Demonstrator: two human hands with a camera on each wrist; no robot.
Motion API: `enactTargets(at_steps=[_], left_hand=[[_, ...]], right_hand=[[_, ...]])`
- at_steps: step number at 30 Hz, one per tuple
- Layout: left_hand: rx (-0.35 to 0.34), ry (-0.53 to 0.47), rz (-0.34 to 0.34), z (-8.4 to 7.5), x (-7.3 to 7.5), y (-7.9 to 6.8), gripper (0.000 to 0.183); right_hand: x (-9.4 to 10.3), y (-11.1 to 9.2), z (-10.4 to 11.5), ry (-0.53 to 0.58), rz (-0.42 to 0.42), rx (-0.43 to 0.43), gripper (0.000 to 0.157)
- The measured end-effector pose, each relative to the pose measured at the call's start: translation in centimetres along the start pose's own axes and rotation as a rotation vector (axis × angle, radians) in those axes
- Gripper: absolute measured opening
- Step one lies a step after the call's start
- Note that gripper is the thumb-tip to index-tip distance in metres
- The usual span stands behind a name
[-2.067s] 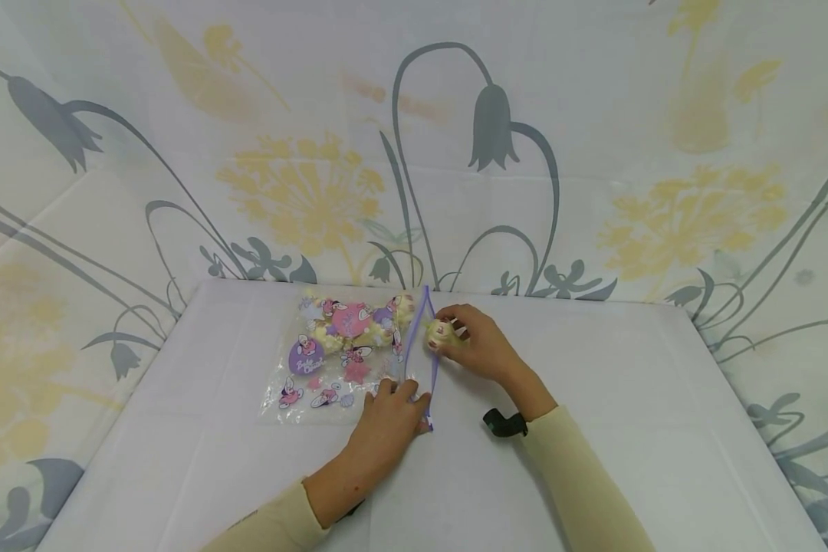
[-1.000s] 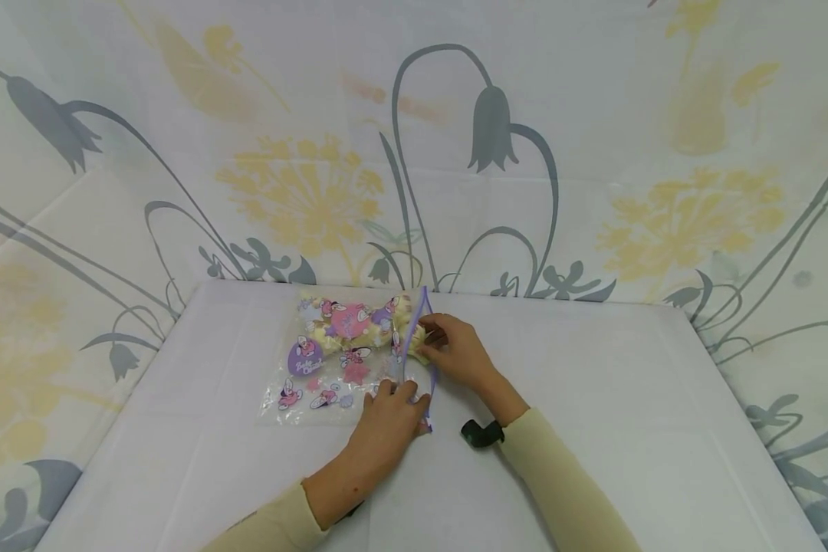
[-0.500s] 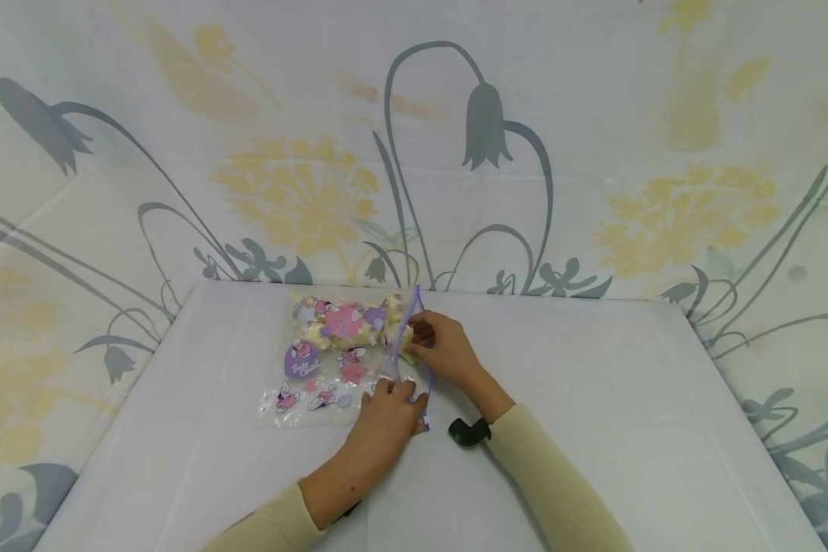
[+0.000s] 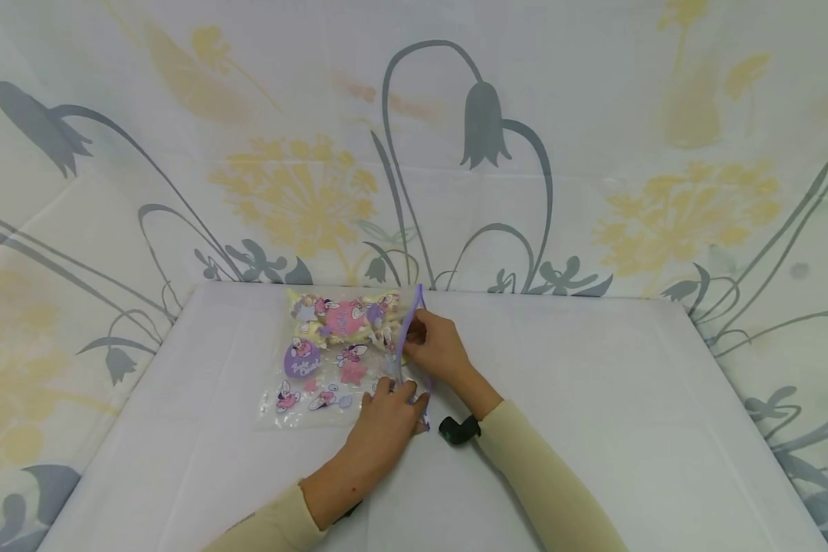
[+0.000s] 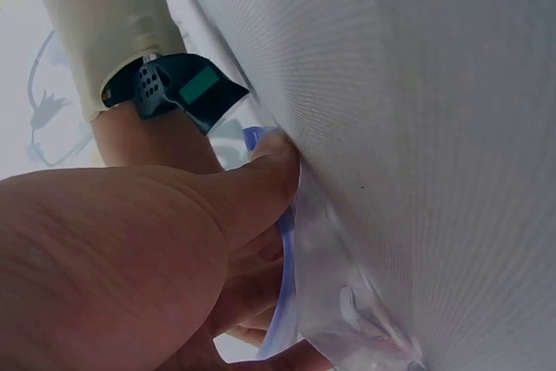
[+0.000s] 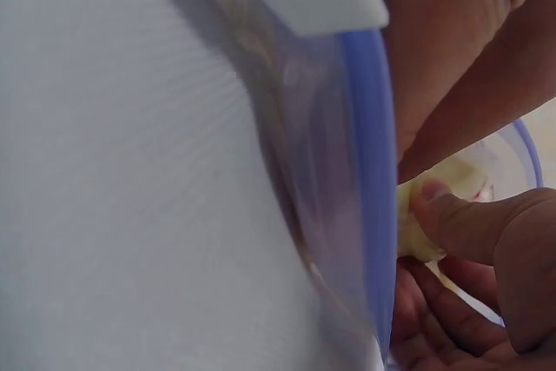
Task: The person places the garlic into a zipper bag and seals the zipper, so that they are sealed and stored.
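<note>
A clear printed zip bag [image 4: 331, 377] lies flat on the table with several pale yellow things [image 4: 310, 331] inside its far half. Its purple-edged mouth faces right and gapes. At the near corner of that mouth my left hand [image 4: 385, 429] pinches the bag, thumb below and fingers on top; in the left wrist view the thumb meets the purple strip [image 5: 288, 275]. My right hand [image 4: 440, 349] has its fingers inside the mouth. The right wrist view shows it pinching a round pale yellow thing [image 6: 415, 230] with red marks, mostly hidden by fingers and bag.
A white cloth covers the table [image 4: 579, 445]. Behind it and at both sides hangs a curtain [image 4: 593, 115] printed with grey and yellow flowers. A dark camera [image 4: 458, 431] on my right wrist sits close to my left hand.
My right hand has moved left with the round pale yellow thing, from outside the bag's mouth to inside it. The left hand has kept its hold on the near corner.
</note>
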State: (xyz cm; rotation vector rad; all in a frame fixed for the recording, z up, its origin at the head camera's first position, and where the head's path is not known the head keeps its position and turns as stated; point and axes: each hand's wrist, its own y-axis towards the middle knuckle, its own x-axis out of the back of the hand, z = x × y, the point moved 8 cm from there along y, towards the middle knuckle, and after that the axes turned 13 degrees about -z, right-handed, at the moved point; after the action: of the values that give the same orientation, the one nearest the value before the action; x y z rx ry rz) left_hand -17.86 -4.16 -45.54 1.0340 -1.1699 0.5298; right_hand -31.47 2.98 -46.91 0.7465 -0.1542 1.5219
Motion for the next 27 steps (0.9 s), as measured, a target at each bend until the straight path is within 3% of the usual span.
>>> enactTargets(at_steps=[9,19,23,27], left_hand=[[-0.004,0.004,-0.007,-0.1,0.1,0.1,0.044],[-0.021,-0.003,-0.051,-0.2,0.1,0.0,0.042],[-0.028,-0.002,-0.076,-0.2,0.3,0.0,0.040],[-0.030,-0.014,-0.091,-0.4,0.4,0.1,0.038]], right_hand=[[0.2,0.4,0.3,-0.072,-0.042,0.038,0.014],[0.0,0.7,0.0,-0.098,-0.059,0.000,0.025],[-0.2,1.1,0.1,-0.098,-0.061,0.029,0.022],[-0.6,1.3,0.4,-0.101,-0.056,0.085,0.007]])
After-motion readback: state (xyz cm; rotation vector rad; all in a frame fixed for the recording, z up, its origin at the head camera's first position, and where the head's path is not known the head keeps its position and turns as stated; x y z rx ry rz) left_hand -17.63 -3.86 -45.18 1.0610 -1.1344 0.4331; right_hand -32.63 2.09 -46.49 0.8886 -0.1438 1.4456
